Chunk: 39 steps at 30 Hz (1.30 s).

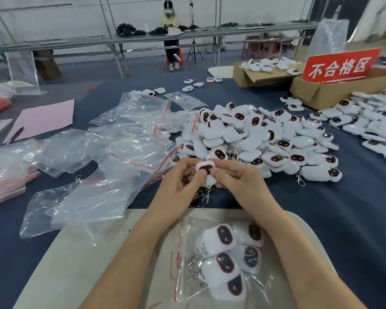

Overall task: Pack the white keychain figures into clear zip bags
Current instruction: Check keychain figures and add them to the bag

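1 pinched figure [206, 170] (face up) points lengthwise away

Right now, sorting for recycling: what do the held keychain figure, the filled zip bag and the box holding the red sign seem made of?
The keychain figure: probably glossy white plastic, showing highlights. The zip bag: thin clear plastic film, crinkled, shiny. The cardboard box: brown, matte, folded flaps.

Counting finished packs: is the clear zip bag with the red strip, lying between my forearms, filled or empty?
Filled: the clear zip bag holds several white keychain figures with dark oval faces. Whether it is sealed: cannot tell.
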Tool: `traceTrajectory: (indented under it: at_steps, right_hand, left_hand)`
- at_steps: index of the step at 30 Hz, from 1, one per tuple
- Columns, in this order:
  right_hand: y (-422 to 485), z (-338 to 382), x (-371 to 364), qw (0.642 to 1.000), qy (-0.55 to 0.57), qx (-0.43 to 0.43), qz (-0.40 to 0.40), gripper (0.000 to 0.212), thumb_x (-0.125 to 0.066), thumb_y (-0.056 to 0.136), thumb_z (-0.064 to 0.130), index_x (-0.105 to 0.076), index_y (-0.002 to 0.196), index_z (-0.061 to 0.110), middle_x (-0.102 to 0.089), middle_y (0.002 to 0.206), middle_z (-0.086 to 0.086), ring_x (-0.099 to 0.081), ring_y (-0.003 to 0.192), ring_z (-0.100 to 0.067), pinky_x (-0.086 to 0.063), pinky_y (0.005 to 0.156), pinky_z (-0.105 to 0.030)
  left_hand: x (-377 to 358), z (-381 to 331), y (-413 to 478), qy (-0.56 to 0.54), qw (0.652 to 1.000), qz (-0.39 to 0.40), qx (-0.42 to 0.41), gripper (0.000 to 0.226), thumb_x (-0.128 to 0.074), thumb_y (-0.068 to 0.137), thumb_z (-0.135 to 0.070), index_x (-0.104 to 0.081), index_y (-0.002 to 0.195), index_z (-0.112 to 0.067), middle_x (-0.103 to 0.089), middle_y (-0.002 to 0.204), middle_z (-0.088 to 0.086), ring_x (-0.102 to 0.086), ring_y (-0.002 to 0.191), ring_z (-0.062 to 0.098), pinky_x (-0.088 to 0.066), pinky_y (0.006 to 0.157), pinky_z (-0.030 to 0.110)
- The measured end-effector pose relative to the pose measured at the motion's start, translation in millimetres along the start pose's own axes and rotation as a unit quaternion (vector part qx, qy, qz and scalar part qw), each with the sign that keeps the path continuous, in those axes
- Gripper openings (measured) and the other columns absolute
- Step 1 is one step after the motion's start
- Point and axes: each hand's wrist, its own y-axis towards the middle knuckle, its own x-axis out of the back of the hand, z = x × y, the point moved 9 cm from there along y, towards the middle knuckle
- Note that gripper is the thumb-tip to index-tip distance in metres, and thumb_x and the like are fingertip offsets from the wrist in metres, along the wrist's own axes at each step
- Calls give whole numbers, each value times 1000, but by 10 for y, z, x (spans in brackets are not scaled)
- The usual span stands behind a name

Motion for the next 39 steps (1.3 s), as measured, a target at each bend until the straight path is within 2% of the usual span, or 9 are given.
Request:
traceTrajectory:
  at_steps: [4, 9, 14, 22, 26, 28, 32, 37, 39]
  right_hand:
    - [9, -40, 10, 1000, -7, -13, 1, 23, -66, 96, 15, -74, 112, 29, -78, 101, 10, -70, 96, 0, -52, 79, -13]
    - [-3, -60, 32, 999, 19, -29, -6, 21, -67, 95, 12, -75, 110, 24, -78, 97, 9, -71, 91, 3, -49, 76, -7]
    - [-8, -101, 47, 998, 24, -49, -13, 20, -69, 94, 14, -75, 112, 19, -78, 97, 7, -72, 95, -1, -49, 78, -7]
    - [-4, -102, 53, 998, 36, -53, -22, 15, -69, 93, 13, -77, 97, 26, -79, 93, 6, -72, 89, 0, -48, 76, -6]
    - [-13, -120, 40, 997, 51, -57, -11, 15, -70, 93, 17, -77, 103, 25, -79, 98, 4, -73, 95, -5, -50, 79, -8]
    - [-16, -108, 26, 997, 53, -55, 1, 16, -69, 94, 18, -77, 104, 27, -78, 101, 3, -72, 99, -7, -50, 82, -9]
    - [-19, -85, -3, 997, 64, -50, 16, 18, -68, 95, 15, -77, 107, 25, -78, 105, 0, -72, 104, -12, -52, 88, -14]
    - [-26, -44, -27, 997, 60, -39, 19, 23, -68, 95, 14, -79, 99, 34, -78, 103, 2, -72, 101, -10, -52, 83, -11]
    - [-26, -43, -29, 997, 57, -38, 21, 21, -68, 94, 15, -79, 100, 32, -78, 103, 2, -72, 101, -10, -52, 83, -11]
  left_hand:
    - [-1, 30, -2, -24, 1000, -5, 14, 11, -63, 99, -16, -68, 109, -17, -71, 91, -4, -63, 86, 7, -51, 81, 17]
    - [-20, 6, -6, -28, 1000, -1, 10, 13, -63, 99, -15, -68, 111, -15, -71, 91, -5, -63, 86, 6, -50, 81, 16]
    - [-25, 1, -7, -12, 1000, 5, 8, 14, -63, 99, -16, -68, 112, -14, -72, 98, 8, -62, 87, 10, -51, 83, 18]
    - [-29, 10, -15, -6, 1000, 5, 12, 14, -65, 98, -16, -69, 110, -22, -72, 96, 5, -64, 88, 10, -52, 84, 22]
    - [-35, 4, -18, 3, 1000, 7, 10, 18, -67, 96, -12, -68, 112, -20, -67, 81, -18, -58, 77, -2, -46, 71, 11]
    - [-38, -18, -18, 19, 1000, 10, 1, 20, -68, 96, -11, -67, 114, -20, -66, 79, -25, -55, 74, -5, -44, 70, 9]
    - [-45, -63, -22, 42, 999, 18, -13, 23, -67, 96, -10, -68, 116, -21, -66, 83, -21, -56, 77, -2, -47, 74, 13]
    - [-31, -52, -10, 55, 998, 17, -15, 24, -67, 95, -10, -68, 117, -21, -66, 82, -24, -57, 77, -3, -48, 75, 15]
    - [-30, -43, -2, 59, 998, 18, -13, 24, -67, 95, -10, -68, 116, -22, -66, 82, -24, -57, 77, -3, -48, 75, 15]
